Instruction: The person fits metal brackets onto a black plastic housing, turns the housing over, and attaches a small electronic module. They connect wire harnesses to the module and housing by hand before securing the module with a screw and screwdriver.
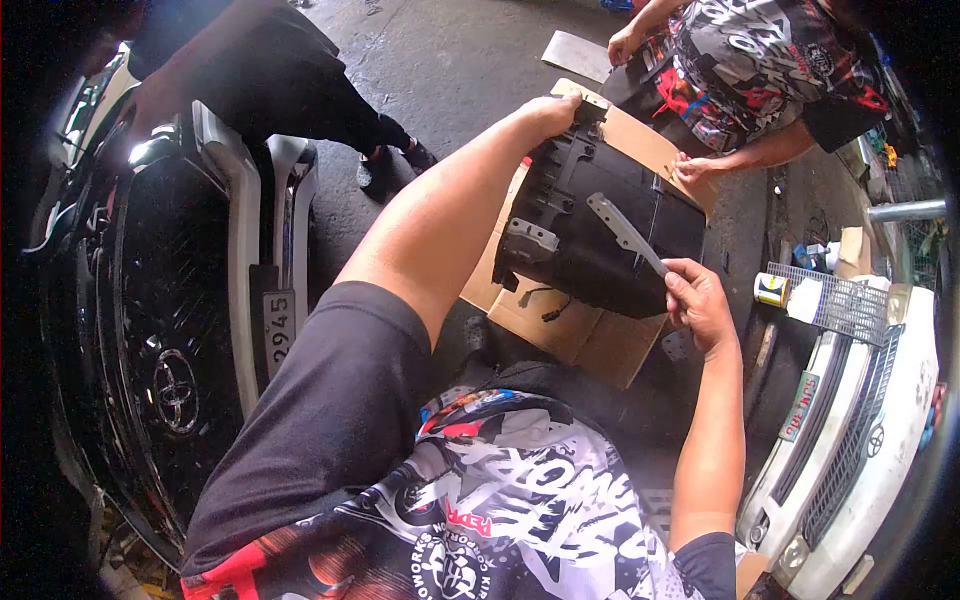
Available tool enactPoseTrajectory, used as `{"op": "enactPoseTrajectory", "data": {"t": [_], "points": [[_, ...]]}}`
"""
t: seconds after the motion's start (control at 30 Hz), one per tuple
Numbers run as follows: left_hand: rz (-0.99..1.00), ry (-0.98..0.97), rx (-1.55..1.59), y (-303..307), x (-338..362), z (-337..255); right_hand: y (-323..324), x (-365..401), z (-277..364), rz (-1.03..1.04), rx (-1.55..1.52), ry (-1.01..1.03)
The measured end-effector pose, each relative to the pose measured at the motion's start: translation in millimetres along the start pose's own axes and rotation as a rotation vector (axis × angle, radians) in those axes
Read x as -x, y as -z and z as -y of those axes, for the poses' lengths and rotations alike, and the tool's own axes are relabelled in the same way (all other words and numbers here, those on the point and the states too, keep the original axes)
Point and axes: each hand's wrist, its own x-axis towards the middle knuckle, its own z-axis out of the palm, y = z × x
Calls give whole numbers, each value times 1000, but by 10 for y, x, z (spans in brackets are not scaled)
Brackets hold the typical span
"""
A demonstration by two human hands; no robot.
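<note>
A large black plastic car part (580, 240) lies over flattened cardboard in front of me. My left hand (553, 115) is closed on its far upper corner, beside a small metal tab (596, 100); the fingertips are partly hidden. Between the thumb and fingers of my right hand (703, 303) is the near end of a long grey metal bracket (622, 228) with holes. The bracket slants across the black part. A second grey bracket (532, 236) sits on the part's left side. A black cable with a connector (545, 303) hangs out below.
Cardboard (600, 345) spreads under the part. Opposite me a co-worker (750, 70) has one hand (697, 170) at the cardboard's right edge. A black car (150, 330) stands at left, with another person (250, 80) leaning there. At right is a white car front (850, 420) with a wire rack (830, 300).
</note>
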Motion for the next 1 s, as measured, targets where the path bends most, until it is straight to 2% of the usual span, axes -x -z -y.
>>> {"op": "enactPoseTrajectory", "data": {"t": [0.23,0.43,0.57,0.83,1.0], "points": [[-34,39,-59,6,-88,25,103,-67,-32,76,-53,3],[23,80,13,33,35,-54,117,-84,-32,84,-78,-5],[28,80,8,27,-150,42,136,-97,-54,97,-95,6],[-20,31,-73,32,-143,73,123,-105,-82,93,-100,12],[5,57,-13,24,-33,16,119,-73,-55,106,-88,-3]]}}
